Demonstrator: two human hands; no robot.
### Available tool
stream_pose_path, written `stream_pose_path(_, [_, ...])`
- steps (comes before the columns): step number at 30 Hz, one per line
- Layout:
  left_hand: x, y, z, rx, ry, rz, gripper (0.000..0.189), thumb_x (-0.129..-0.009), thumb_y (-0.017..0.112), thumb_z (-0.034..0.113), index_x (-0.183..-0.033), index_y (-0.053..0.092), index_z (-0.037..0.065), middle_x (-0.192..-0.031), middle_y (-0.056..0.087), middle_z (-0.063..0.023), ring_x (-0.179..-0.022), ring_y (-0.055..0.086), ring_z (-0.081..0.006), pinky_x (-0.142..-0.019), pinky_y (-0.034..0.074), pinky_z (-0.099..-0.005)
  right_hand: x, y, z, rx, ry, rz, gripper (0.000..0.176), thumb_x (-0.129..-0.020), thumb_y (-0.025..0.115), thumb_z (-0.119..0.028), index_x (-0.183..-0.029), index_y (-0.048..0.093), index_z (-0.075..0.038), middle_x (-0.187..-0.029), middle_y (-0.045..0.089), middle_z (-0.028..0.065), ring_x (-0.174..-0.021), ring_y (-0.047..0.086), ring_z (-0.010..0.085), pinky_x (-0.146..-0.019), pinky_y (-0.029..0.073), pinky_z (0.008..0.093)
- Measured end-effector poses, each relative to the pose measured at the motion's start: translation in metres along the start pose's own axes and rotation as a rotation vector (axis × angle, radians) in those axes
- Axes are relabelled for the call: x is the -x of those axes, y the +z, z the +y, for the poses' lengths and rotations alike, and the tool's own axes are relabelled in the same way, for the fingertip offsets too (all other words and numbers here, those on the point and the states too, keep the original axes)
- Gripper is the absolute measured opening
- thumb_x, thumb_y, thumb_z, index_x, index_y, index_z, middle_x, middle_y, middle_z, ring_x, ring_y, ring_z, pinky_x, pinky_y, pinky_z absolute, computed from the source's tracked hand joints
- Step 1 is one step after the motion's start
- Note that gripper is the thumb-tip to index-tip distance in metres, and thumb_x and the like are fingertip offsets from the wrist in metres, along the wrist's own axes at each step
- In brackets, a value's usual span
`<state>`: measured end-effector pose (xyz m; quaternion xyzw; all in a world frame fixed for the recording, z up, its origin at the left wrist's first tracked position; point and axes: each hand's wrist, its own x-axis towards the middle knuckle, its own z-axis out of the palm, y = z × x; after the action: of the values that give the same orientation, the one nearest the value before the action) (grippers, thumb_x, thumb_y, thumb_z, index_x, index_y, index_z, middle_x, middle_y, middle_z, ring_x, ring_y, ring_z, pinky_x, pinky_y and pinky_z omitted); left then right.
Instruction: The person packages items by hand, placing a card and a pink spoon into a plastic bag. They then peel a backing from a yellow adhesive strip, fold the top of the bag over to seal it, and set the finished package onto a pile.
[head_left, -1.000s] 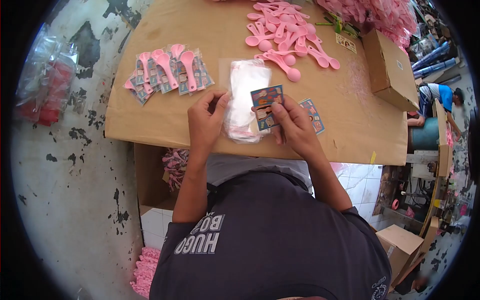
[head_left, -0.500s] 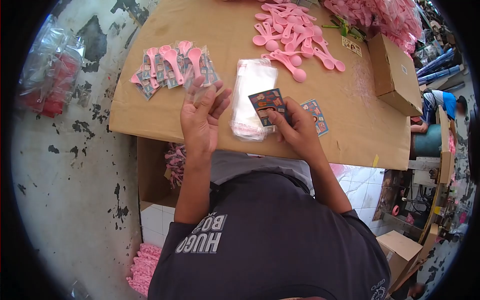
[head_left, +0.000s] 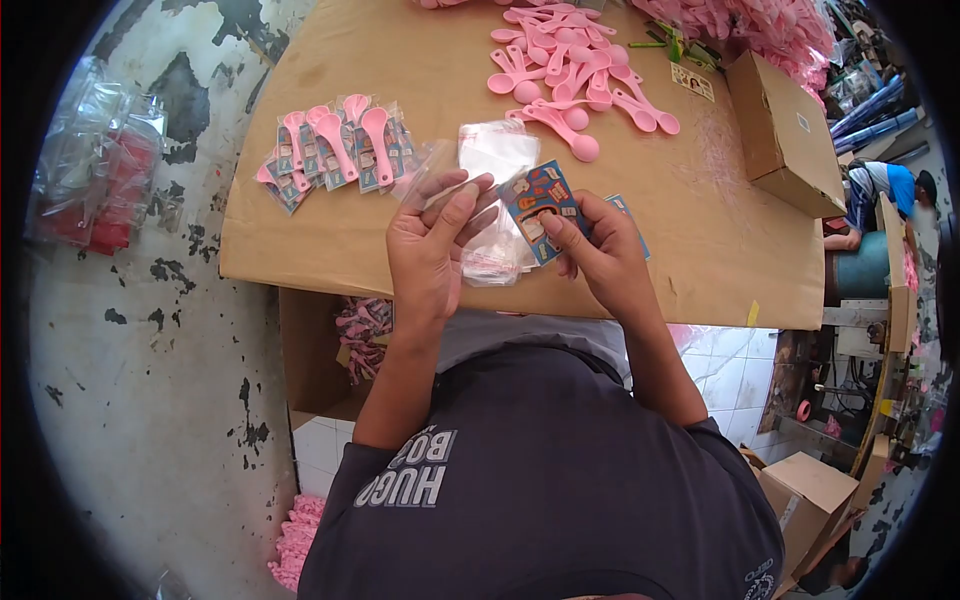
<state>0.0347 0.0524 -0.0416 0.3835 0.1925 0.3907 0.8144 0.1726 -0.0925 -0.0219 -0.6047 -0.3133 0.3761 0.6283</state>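
Note:
My left hand point(head_left: 430, 240) pinches a clear plastic bag point(head_left: 430, 165) between thumb and fingers, over the table's front part. Close on its right, my right hand point(head_left: 605, 250) grips a blue printed card point(head_left: 543, 212), whose left corner is near the bag and my left fingertips. Beneath and between both hands lies a stack of clear bags point(head_left: 497, 145). Another printed card point(head_left: 632, 222) is partly hidden behind my right hand. To the left, several packed bags point(head_left: 340, 150) each show a pink spoon on a printed card.
Loose pink spoons point(head_left: 570, 65) are heaped at the back of the brown table point(head_left: 720, 260). A cardboard box point(head_left: 785, 135) stands at the right edge, near a large pink pile point(head_left: 750, 30). Another person point(head_left: 885, 190) is at the far right.
My left hand has moved right, bringing the clear bag closer to the card. The card in my right hand is now tilted differently and raised slightly.

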Motion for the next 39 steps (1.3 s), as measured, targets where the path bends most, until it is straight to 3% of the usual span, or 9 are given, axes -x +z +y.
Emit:
stream_pose_path(9, [0.003, 0.002, -0.001, 0.043, -0.030, -0.004, 0.028, -0.098, 0.069, 0.005, -0.123, 0.061, -0.004, -0.116, 0.072, -0.0249, -0.110, 0.072, -0.0276, -0.092, 0.061, -0.0375, -0.001, 0.001, -0.005, 0.137, 0.084, -0.120, 0.027, -0.101, 0.069, -0.026, -0.109, 0.070, -0.001, -0.072, 0.061, -0.0038, -0.059, 0.056, 0.0021, -0.052, 0.043, 0.0200])
stream_pose_path(17, [0.007, 0.000, -0.006, -0.047, -0.081, -0.084, 0.024, -0.097, 0.069, 0.003, -0.120, 0.062, -0.003, -0.106, 0.075, -0.0176, -0.098, 0.074, -0.0201, -0.087, 0.062, -0.0352, -0.005, -0.013, -0.005, 0.198, 0.119, -0.256, 0.024, -0.100, 0.070, -0.023, -0.109, 0.068, 0.000, -0.076, 0.064, -0.0025, -0.063, 0.060, 0.0040, -0.056, 0.048, 0.0208])
stream_pose_path(19, [0.007, 0.002, -0.005, -0.034, -0.069, -0.081, 0.023, -0.097, 0.069, 0.003, -0.119, 0.063, -0.003, -0.105, 0.075, -0.0165, -0.097, 0.074, -0.0193, -0.086, 0.062, -0.0346, -0.004, -0.011, -0.004, -0.094, 0.078, -0.117, 0.019, -0.098, 0.072, -0.016, -0.106, 0.064, 0.000, -0.079, 0.068, 0.0014, -0.068, 0.065, 0.0067, -0.060, 0.052, 0.0218])
stream_pose_path(23, [0.008, 0.004, -0.010, -0.008, -0.065, -0.071, 0.026, -0.096, 0.071, 0.004, -0.120, 0.063, -0.005, -0.106, 0.076, -0.0149, -0.094, 0.074, -0.0156, -0.084, 0.062, -0.0301, -0.003, -0.019, 0.001, -0.154, 0.122, -0.111, 0.017, -0.097, 0.073, -0.011, -0.104, 0.061, -0.001, -0.086, 0.070, 0.0052, -0.072, 0.068, 0.0089, -0.064, 0.054, 0.0230])
stream_pose_path(29, [0.018, 0.019, -0.023, -0.018, -0.040, -0.094, 0.029, -0.096, 0.073, 0.005, -0.122, 0.065, -0.003, -0.110, 0.075, -0.0106, -0.097, 0.071, -0.0120, -0.087, 0.058, -0.0274, -0.004, 0.006, 0.010, -0.173, -0.111, 0.018, 0.017, -0.098, 0.072, -0.015, -0.102, 0.061, -0.002, -0.091, 0.070, 0.0048, -0.073, 0.067, 0.0077, -0.064, 0.053, 0.0220])
stream_pose_path(33, [0.021, 0.022, -0.025, -0.082, 0.013, -0.090, 0.028, -0.096, 0.073, 0.006, -0.122, 0.066, -0.002, -0.112, 0.074, -0.0106, -0.100, 0.069, -0.0115, -0.088, 0.057, -0.0272, -0.005, 0.016, 0.016, -0.153, -0.179, 0.073, 0.021, -0.101, 0.068, -0.017, -0.111, 0.064, 0.001, -0.091, 0.072, 0.0044, -0.078, 0.067, 0.0067, -0.066, 0.054, 0.0225])
stream_pose_path(36, [0.020, 0.020, -0.026, -0.099, 0.033, -0.125, 0.039, -0.096, 0.071, 0.003, -0.134, 0.060, 0.000, -0.122, 0.071, -0.0129, -0.104, 0.068, -0.0122, -0.092, 0.056, -0.0303, -0.003, 0.015, 0.024, -0.211, -0.151, -0.006, 0.023, -0.102, 0.066, -0.016, -0.116, 0.065, 0.002, -0.092, 0.072, 0.0052, -0.078, 0.068, 0.0074, -0.065, 0.055, 0.0227])
stream_pose_path(38, [0.020, 0.034, -0.011, 0.028, 0.080, -0.121, 0.053, -0.099, 0.064, 0.001, -0.150, 0.047, 0.003, -0.132, 0.066, -0.0176, -0.111, 0.068, -0.0191, -0.098, 0.056, -0.0345, 0.000, 0.013, 0.025, -0.229, -0.098, -0.039, 0.023, -0.102, 0.066, -0.015, -0.117, 0.066, 0.003, -0.092, 0.073, 0.0059, -0.077, 0.069, 0.0082, -0.064, 0.056, 0.0225])
stream_pose_path(39, [0.018, 0.036, -0.008, 0.031, 0.081, -0.117, 0.053, -0.099, 0.064, 0.001, -0.150, 0.047, 0.003, -0.132, 0.066, -0.0176, -0.111, 0.068, -0.0191, -0.098, 0.056, -0.0345, 0.003, 0.014, 0.022, -0.249, -0.047, -0.039, 0.021, -0.101, 0.066, -0.014, -0.114, 0.067, 0.003, -0.090, 0.072, 0.0061, -0.074, 0.069, 0.0088, -0.062, 0.056, 0.0223])
